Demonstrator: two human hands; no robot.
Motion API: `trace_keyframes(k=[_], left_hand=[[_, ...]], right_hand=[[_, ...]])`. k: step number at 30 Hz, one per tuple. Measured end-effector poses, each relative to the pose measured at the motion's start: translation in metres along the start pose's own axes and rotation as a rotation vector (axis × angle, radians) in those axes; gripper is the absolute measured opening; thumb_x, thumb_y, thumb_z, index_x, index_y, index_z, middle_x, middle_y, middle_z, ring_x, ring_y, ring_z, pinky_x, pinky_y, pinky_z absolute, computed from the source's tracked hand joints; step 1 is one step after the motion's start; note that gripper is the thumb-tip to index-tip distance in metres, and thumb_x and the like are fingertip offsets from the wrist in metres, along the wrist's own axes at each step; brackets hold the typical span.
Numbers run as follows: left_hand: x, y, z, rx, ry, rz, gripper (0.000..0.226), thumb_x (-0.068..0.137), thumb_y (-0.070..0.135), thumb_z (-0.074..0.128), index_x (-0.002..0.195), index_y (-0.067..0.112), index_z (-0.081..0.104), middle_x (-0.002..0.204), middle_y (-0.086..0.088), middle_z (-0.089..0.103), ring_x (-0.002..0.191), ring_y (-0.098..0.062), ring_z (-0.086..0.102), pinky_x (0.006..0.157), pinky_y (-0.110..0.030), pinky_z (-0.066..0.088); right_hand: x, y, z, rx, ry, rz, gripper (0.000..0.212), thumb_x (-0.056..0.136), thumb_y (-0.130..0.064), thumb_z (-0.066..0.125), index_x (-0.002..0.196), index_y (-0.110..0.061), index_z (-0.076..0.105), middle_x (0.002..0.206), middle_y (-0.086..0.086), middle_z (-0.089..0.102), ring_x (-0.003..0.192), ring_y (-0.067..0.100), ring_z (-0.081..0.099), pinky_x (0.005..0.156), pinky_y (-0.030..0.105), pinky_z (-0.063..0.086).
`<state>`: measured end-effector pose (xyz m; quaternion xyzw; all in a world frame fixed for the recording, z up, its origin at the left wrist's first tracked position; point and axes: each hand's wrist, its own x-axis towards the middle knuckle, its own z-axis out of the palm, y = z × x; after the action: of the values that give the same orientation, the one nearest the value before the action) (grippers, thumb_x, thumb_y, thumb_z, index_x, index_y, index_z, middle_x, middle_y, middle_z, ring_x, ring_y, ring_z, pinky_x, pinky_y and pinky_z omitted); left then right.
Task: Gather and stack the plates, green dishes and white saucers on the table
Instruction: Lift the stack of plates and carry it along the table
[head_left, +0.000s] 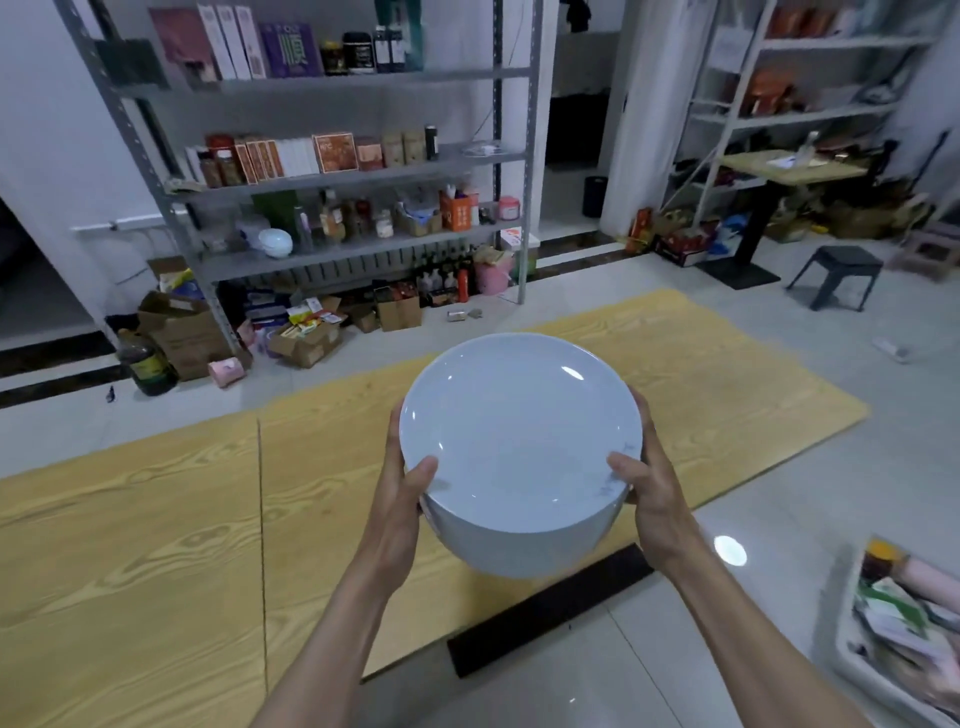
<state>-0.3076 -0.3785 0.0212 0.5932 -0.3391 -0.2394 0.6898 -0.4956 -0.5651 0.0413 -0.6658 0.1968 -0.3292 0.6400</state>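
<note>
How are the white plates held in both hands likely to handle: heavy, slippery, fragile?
The white plates look glazed, with sharp highlights, so probably slippery; left hand and right hand both grip the rim, thumbs on top. The deep body under the top rim suggests several nested pieces, likely heavy. Held above the table, they would probably break if dropped.

1. A single view comes from a wide-angle camera worn on the person's head, looking from above the near side of the counter (156, 545).
2. It faces forward and tilts down; both forearms enter from the bottom edge.
3. Closest to the lens, near mid-frame, are the left hand (400, 499), the right hand (649, 493) and the stack of plates (519, 452) they hold.
4. The shelves (337, 171) and floor (649, 280) beyond the counter lie well farther off, their lines bowing toward the borders.
</note>
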Motion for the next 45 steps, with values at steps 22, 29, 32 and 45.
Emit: trace_keyframes(k=[22, 29, 32, 45], left_hand=[[0.21, -0.065, 0.254, -0.026, -0.264, -0.019, 0.084, 0.075, 0.059, 0.069, 0.147, 0.053, 0.027, 0.145, 0.011, 0.05, 0.127, -0.016, 0.055, 0.093, -0.044, 0.049], [0.268, -0.076, 0.292, -0.017, -0.23, -0.045, 0.086, 0.074, 0.063, 0.07, 0.146, 0.058, 0.025, 0.153, 0.013, 0.039, 0.13, -0.014, 0.052, 0.105, -0.056, 0.044], [0.293, -0.083, 0.307, 0.001, -0.212, -0.06, 0.086, 0.073, 0.062, 0.07, 0.146, 0.058, 0.024, 0.155, 0.014, 0.037, 0.131, -0.013, 0.051, 0.107, -0.057, 0.042], [0.401, -0.135, 0.408, 0.078, -0.029, -0.117, 0.09, 0.071, 0.065, 0.069, 0.148, 0.055, 0.024, 0.153, 0.015, 0.039, 0.132, -0.015, 0.05, 0.104, -0.054, 0.044]], right_hand=[[0.13, 0.029, -0.272, -0.119, 0.223, 0.054, 0.083, 0.069, -0.06, 0.065, 0.145, -0.048, 0.035, 0.132, -0.012, 0.061, 0.113, 0.009, 0.064, 0.067, 0.019, 0.055], [0.196, 0.038, -0.32, -0.091, 0.176, 0.065, 0.078, 0.071, -0.057, 0.064, 0.143, -0.051, 0.037, 0.133, -0.014, 0.061, 0.115, 0.008, 0.063, 0.066, 0.02, 0.055], [0.223, 0.045, -0.34, -0.063, 0.16, 0.067, 0.076, 0.071, -0.054, 0.064, 0.143, -0.048, 0.04, 0.133, -0.012, 0.062, 0.114, 0.009, 0.063, 0.068, 0.018, 0.055], [0.369, 0.102, -0.457, -0.004, 0.029, 0.166, 0.079, 0.066, -0.051, 0.067, 0.142, -0.049, 0.043, 0.132, -0.005, 0.063, 0.115, 0.023, 0.064, 0.067, 0.036, 0.054]])
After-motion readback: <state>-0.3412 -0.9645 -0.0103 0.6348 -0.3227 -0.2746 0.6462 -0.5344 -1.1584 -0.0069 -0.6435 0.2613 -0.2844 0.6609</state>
